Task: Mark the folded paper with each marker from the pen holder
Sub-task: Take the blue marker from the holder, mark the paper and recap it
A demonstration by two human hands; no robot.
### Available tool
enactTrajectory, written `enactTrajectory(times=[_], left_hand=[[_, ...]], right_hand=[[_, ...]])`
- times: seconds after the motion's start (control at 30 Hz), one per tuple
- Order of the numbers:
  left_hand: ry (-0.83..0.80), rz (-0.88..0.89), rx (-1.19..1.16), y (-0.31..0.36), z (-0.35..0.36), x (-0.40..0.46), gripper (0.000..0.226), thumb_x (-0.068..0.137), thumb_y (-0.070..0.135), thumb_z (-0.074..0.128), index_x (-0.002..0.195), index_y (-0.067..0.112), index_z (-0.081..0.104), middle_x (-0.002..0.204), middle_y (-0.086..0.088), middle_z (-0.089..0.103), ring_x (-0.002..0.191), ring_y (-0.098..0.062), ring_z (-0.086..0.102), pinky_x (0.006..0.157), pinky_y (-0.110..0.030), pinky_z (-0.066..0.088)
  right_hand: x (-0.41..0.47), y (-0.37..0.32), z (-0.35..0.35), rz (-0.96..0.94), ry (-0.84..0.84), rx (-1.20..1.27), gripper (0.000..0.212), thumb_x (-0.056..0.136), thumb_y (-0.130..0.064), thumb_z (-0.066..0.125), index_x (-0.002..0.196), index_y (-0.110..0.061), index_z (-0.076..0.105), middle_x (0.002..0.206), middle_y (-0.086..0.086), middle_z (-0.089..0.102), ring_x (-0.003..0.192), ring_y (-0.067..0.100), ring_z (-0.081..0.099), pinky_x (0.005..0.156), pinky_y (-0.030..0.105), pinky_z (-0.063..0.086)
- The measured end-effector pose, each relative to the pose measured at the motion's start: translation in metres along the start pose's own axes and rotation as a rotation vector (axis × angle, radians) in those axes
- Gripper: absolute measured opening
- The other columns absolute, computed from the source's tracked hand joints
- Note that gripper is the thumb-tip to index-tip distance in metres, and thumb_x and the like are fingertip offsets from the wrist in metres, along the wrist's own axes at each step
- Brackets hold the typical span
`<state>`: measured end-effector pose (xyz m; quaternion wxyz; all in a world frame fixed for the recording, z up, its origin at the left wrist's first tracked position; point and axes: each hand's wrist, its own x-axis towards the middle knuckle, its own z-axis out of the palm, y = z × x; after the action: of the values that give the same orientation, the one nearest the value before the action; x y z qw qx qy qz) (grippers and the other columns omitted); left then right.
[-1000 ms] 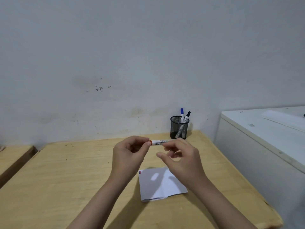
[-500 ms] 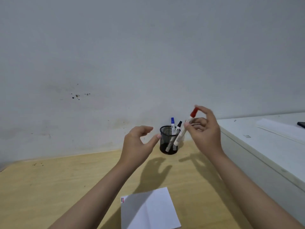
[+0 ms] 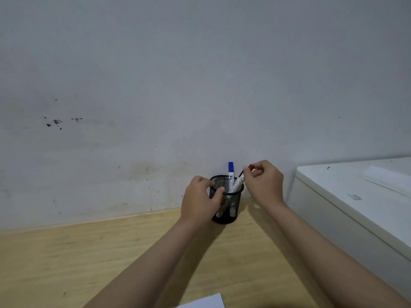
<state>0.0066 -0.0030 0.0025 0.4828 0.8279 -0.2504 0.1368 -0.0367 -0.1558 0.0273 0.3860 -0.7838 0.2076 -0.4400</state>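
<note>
A black mesh pen holder [image 3: 231,207] stands at the back of the wooden desk by the wall. My left hand [image 3: 200,201] grips its rim and left side. My right hand [image 3: 264,183] pinches the red cap end of a red-capped marker [image 3: 238,185], whose white barrel slants down into the holder. A blue-capped marker [image 3: 230,174] stands upright inside, and a black-capped marker peeks out behind the red one. Only a corner of the folded white paper [image 3: 206,302] shows at the bottom edge.
A grey wall rises right behind the holder. A white cabinet [image 3: 347,210] stands to the right, higher than the wooden desk [image 3: 77,258], with a flat white sheet lying on its top.
My head has tilted up, so the paper slid to the bottom edge. My right hand carried the red marker to the holder and lowered it in. My left hand took hold of the holder.
</note>
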Motion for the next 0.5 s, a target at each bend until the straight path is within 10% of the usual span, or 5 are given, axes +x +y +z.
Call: enactTrajectory(times=[0.2,0.5], left_hand=[[0.015,0.013,-0.014,0.0,-0.002,0.002,0.035,0.077,0.036,0.07,0.1,0.009,0.07,0.101,-0.005,0.066,0.098,-0.018,0.061,0.083,-0.024,0.044],[0.02,0.028,0.004,-0.003,-0.001,0.002,0.038,0.077,0.039,0.069,0.101,0.01,0.07,0.1,-0.005,0.065,0.096,-0.018,0.062,0.081,-0.025,0.045]], right_hand=[[0.011,-0.009,0.006,-0.102,-0.195,-0.195,0.029,0.079,-0.015,0.064,0.107,-0.007,0.063,0.11,0.015,0.056,0.098,0.028,0.059,0.087,0.04,0.05],[0.029,-0.036,0.021,-0.272,-0.402,-0.549,0.028,0.083,-0.019,0.057,0.109,-0.013,0.067,0.112,0.006,0.065,0.111,0.032,0.052,0.088,0.041,0.041]])
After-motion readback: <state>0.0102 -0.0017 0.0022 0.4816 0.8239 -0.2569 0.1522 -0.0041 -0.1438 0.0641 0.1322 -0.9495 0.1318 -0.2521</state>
